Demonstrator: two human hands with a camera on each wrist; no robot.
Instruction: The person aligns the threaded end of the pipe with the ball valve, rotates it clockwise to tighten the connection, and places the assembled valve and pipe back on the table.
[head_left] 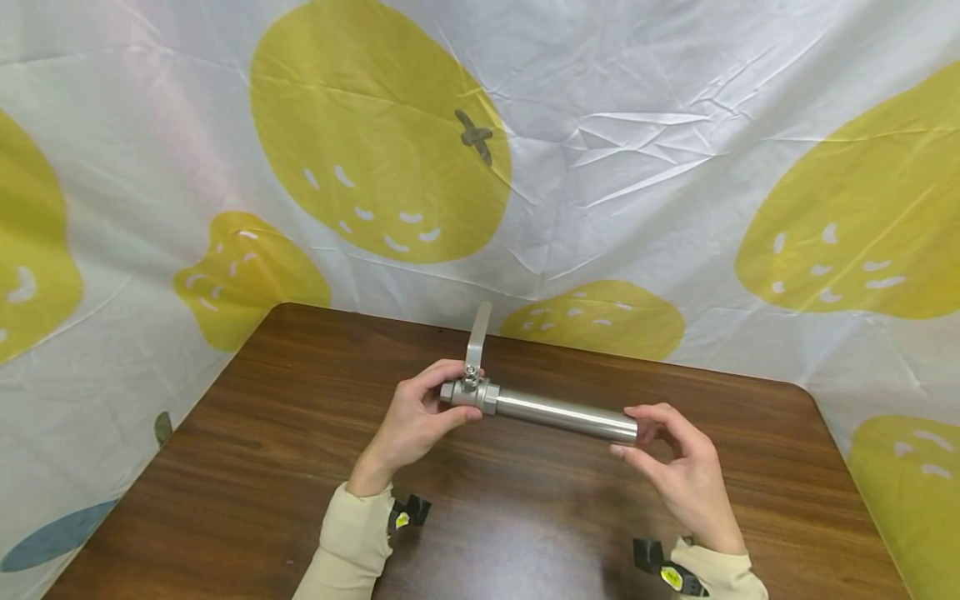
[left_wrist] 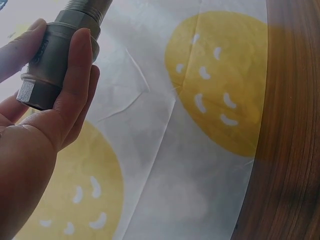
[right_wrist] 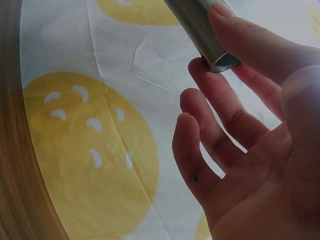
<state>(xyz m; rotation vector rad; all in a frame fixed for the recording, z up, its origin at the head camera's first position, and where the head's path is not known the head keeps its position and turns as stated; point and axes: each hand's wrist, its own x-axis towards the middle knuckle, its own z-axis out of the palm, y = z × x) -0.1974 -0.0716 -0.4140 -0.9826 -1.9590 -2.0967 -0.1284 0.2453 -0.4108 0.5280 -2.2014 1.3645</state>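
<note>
A steel ball valve [head_left: 470,395] with a flat lever handle [head_left: 478,337] joins a long, shiny metal pipe [head_left: 566,417]. My left hand [head_left: 420,417] grips the valve body, thumb on the near side and fingers behind it. In the left wrist view, the valve's hexagonal end [left_wrist: 36,94] points toward the palm, and some threads [left_wrist: 89,6] show past the nut. At the pipe's other end, my right hand [head_left: 686,467] pinches the tube between thumb and fingertips. The right wrist view shows that the pipe's end [right_wrist: 224,62] is hollow; the lower fingers are spread away from it.
Below the hands lies a brown wood-grain table [head_left: 247,467] with rounded far corners. A white cloth [head_left: 637,75] printed with yellow fruit hangs behind it and along both sides. Each wrist wears a black strap mount [head_left: 408,512] over a cream sleeve.
</note>
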